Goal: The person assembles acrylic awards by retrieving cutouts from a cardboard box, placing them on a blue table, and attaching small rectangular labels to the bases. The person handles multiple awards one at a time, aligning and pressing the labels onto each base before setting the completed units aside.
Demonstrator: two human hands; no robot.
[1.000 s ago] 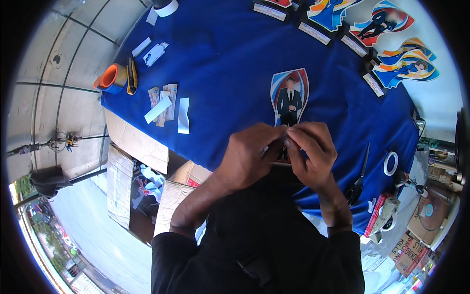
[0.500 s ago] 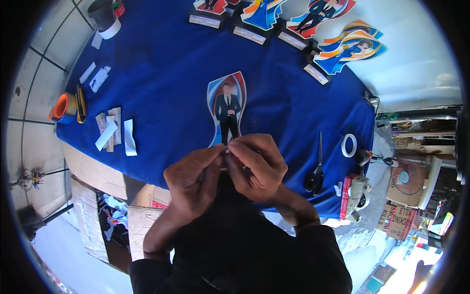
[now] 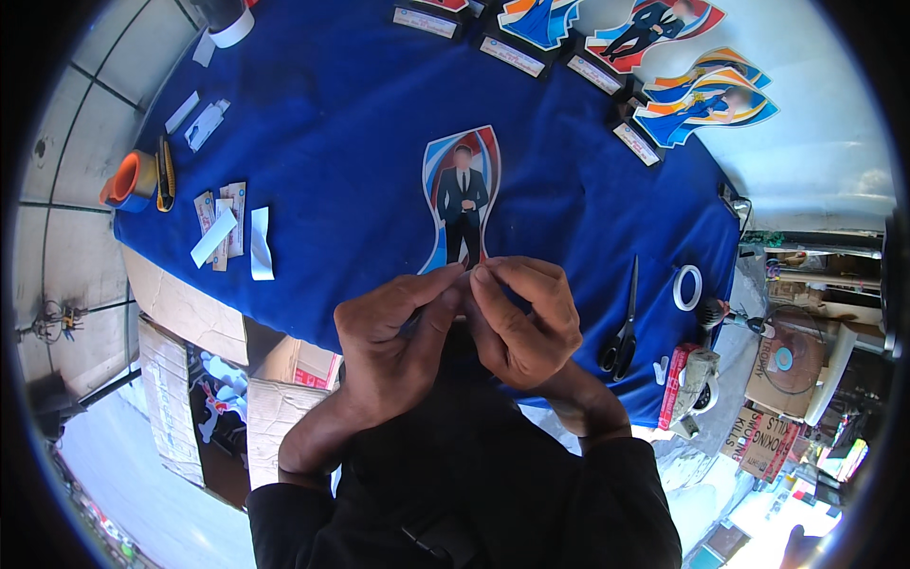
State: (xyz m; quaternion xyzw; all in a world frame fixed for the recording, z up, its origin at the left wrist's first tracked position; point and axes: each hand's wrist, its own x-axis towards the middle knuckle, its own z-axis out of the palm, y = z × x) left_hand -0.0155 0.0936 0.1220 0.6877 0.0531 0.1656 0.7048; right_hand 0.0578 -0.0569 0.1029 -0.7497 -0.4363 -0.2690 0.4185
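A flat figure plaque point(image 3: 463, 194), printed with a person in a dark suit on a red, white and blue curved shape, lies face up on the blue cloth point(image 3: 322, 161). My left hand point(image 3: 398, 327) and my right hand point(image 3: 527, 322) meet at its lower end. Both are closed, thumbs against index fingers, with the fingertips nearly touching. Whatever they pinch is too small and too covered to make out. The bottom of the plaque is hidden behind my fingers, and I cannot tell whether they touch it.
Right of my hands lie black scissors point(image 3: 622, 332), a white tape roll point(image 3: 687, 287) and a brush point(image 3: 713, 313). Paper strips point(image 3: 262, 245), an orange tape roll point(image 3: 133, 178) and a yellow-black cutter point(image 3: 165, 175) are at left. Finished plaques point(image 3: 706, 109) on black bases line the far right.
The whole view has shifted a little, so the table's things sit slightly elsewhere in the picture. My hands keep their pinch at the plaque's lower end.
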